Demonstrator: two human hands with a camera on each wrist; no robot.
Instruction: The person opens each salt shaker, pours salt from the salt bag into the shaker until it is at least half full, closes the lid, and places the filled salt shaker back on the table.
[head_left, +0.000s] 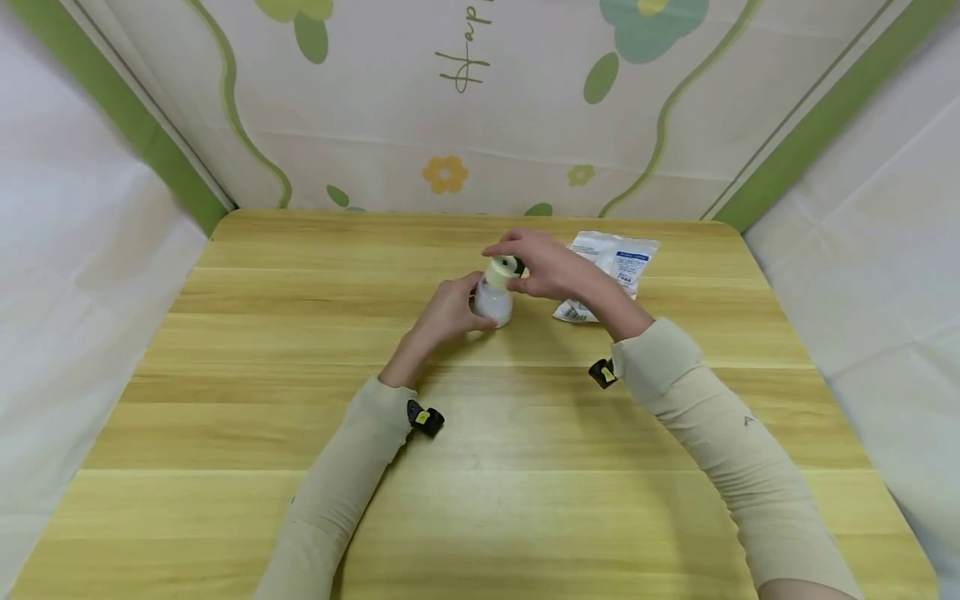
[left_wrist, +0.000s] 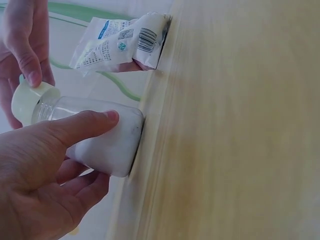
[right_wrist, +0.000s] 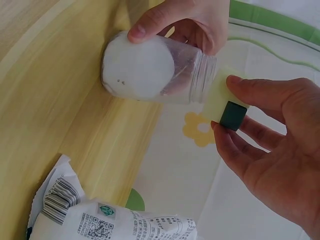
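A clear jar with white contents stands upright on the wooden table, its threaded neck showing in the right wrist view. My left hand grips the jar's body, thumb on one side and fingers round the other. At the jar's mouth, my right hand pinches a pale yellow-green lid between thumb and fingers. A dark green tab sits on the lid's side. In the right wrist view the lid is right at the rim, slightly off the threads.
To the right of the jar lies a crumpled white packet with blue print and a barcode, partly behind my right forearm. Beyond the wooden table a printed cloth wall rises at the back edge.
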